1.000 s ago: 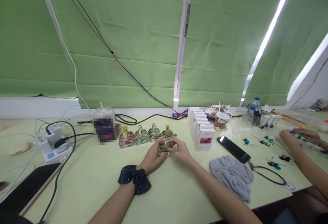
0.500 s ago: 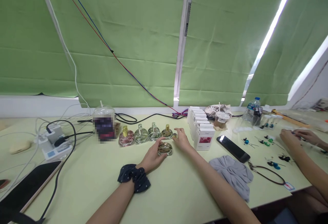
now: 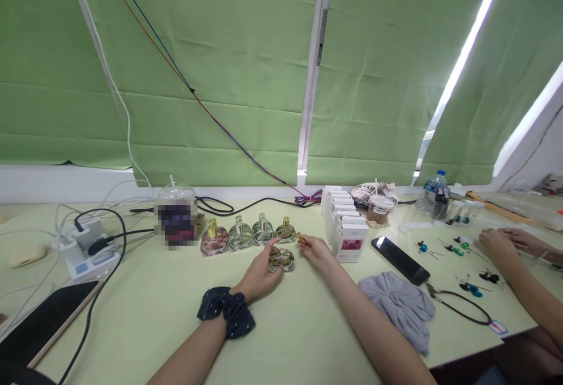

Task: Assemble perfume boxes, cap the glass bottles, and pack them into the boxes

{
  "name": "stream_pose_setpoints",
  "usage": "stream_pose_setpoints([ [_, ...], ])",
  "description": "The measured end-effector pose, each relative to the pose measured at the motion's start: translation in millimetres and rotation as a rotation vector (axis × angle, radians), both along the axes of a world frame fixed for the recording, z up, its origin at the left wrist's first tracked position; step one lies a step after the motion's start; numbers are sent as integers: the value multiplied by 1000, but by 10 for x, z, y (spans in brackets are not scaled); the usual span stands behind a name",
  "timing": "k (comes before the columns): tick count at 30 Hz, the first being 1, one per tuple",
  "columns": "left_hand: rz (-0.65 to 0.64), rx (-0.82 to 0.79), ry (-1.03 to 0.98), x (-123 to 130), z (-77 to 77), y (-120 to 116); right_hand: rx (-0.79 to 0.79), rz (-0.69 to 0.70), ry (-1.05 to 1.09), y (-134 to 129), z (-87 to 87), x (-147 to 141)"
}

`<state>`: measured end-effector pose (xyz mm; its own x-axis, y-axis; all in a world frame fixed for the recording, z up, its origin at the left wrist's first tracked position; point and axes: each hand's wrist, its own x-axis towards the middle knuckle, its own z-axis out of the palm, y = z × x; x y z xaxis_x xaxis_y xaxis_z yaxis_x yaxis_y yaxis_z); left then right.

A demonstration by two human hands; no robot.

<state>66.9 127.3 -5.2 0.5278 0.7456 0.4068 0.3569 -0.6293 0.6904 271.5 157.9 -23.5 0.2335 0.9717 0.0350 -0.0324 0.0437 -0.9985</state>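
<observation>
Round a small glass perfume bottle (image 3: 281, 260) curl the fingers of my left hand (image 3: 261, 273); the bottle stands on the table with no tall cap on it. Just right of it, my right hand (image 3: 317, 253) pinches a small gold cap (image 3: 301, 239) between its fingertips. Behind my hands stand a pink bottle with a gold cap (image 3: 214, 239), two clear greenish bottles (image 3: 240, 235) (image 3: 263, 230) with pale caps, and a brownish bottle with a gold cap (image 3: 285, 231).
A row of white boxes (image 3: 350, 241) stands right of my right hand. Further right lie a phone (image 3: 400, 260), a grey cloth (image 3: 399, 308) and several small coloured parts. Another person's hands (image 3: 499, 244) work at the far right. A power strip (image 3: 90, 253) with cables is at left.
My right hand has turned and now holds the gold cap up at its fingertips. Before, the hand was spread beside the small cap. My left hand stays at the bottle.
</observation>
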Motion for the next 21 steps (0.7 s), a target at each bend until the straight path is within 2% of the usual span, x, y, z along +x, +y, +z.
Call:
stream_pose_setpoints([
  [4,14,21,13,-5,1,-5,-20,75,115,-46,65,-28],
  [7,24,14,10,0,-1,-4,-43,87,126,-65,89,-23],
  [14,2,-1,-11,15,-3,5,-55,-38,-47,-166,98,1],
  [16,4,-2,-11,15,-5,5,10,-102,-249,-207,135,-4],
  [18,6,-12,-18,15,-4,2,56,-143,-578,-245,175,-17],
  [20,4,-28,-22,15,1,-1,30,-138,-865,-273,203,-34],
  [21,3,-34,-22,15,5,-3,-5,-122,-930,-283,210,-40],
])
